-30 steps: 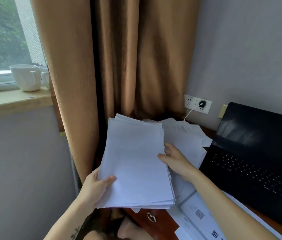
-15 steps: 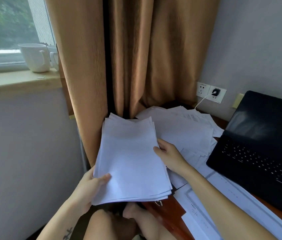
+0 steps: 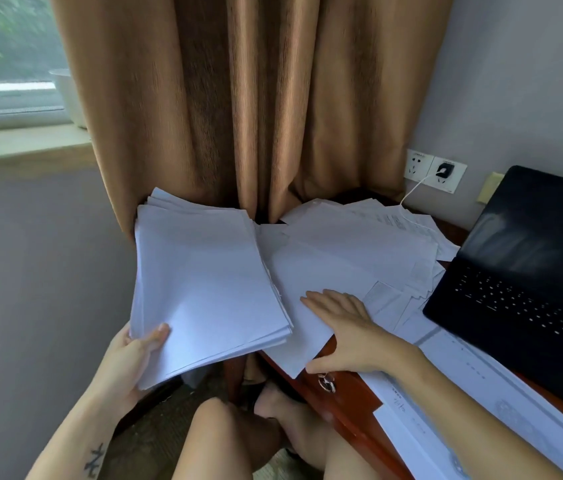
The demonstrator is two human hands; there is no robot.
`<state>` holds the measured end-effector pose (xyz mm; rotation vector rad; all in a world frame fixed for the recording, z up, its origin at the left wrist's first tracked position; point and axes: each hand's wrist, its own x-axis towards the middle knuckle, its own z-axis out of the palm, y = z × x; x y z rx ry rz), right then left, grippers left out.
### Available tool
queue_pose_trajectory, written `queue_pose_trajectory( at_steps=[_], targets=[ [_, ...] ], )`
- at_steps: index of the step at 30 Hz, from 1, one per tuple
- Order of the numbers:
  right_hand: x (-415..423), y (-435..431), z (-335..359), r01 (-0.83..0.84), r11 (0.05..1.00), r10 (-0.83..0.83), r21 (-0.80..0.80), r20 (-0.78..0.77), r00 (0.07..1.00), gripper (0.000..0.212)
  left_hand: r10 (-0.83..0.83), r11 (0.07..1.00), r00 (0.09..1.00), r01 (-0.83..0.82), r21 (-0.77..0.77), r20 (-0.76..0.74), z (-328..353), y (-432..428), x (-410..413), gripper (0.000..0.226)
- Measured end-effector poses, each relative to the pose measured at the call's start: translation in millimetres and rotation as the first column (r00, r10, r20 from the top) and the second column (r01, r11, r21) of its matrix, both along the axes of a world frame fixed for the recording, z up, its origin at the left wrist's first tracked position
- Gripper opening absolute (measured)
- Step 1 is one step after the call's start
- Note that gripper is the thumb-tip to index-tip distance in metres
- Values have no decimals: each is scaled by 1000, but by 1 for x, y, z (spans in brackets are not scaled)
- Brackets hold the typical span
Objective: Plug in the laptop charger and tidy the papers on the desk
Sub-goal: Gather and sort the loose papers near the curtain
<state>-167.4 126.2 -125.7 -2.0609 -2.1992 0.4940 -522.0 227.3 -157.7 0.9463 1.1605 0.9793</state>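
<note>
My left hand [image 3: 134, 358] grips the near corner of a thick stack of white papers [image 3: 204, 282], held off the desk's left side in front of the curtain. My right hand [image 3: 346, 330] lies flat with straight fingers on a loose sheet [image 3: 307, 271] of the scattered papers [image 3: 370, 237] on the red-brown desk [image 3: 352, 403]. A black charger plug [image 3: 443, 169] sits in the white wall socket, its white cable [image 3: 411, 192] running down onto the papers. The open black laptop [image 3: 522, 278] stands at the right.
A brown curtain [image 3: 238, 109] hangs behind the desk's left end. A windowsill [image 3: 20, 147] with a white cup [image 3: 69, 98] is at the far left. Large printed sheets [image 3: 453, 403] lie along the desk's near edge. My bare knees [image 3: 238, 441] are below the desk's drawer handle [image 3: 327, 382].
My right hand let go of the stack's right edge and moved right, down onto the loose sheets on the desk. My left hand alone holds the stack. The view shifted left and down.
</note>
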Motion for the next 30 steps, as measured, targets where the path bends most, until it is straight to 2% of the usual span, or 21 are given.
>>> queue_pose_trajectory(
  at_steps=[2, 6, 9, 13, 15, 19, 24, 30],
  targets=[
    [-4, 0, -5, 9, 994, -10, 113, 9, 1000, 98, 10, 1000, 1000, -10, -2, 8, 1, 1, -6, 33],
    [-2, 2, -5, 55, 916, -29, 398, -69, 997, 43, 21, 1000, 1000, -21, 7, 10, 2, 1, -12, 34],
    [12, 2, -3, 204, 832, -120, 515, -192, 974, 37, 29, 1000, 1000, -29, 7, 13, 2, -2, -11, 32],
    [31, -2, 1, 445, 768, -170, 460, -523, 835, 46, 28, 1000, 999, -28, -2, 36, 3, -1, -5, 33],
    [38, -6, 5, 520, 723, -158, 455, -624, 765, 38, 31, 1000, 999, -31, -2, 42, 3, 1, -2, 35],
    [50, -11, 12, 630, 588, -183, 507, -675, 714, 12, 29, 1000, 999, -30, 10, 41, 6, 5, 0, 38],
    [58, -13, 29, 801, 406, -169, 441, -825, 540, 10, 40, 999, 999, -40, 24, 13, 4, 8, -1, 37],
    [53, -7, 44, 817, 442, -131, 370, -874, 467, 12, -4, 1000, 999, 4, 11, 45, 7, -6, 12, 36]
  ],
)
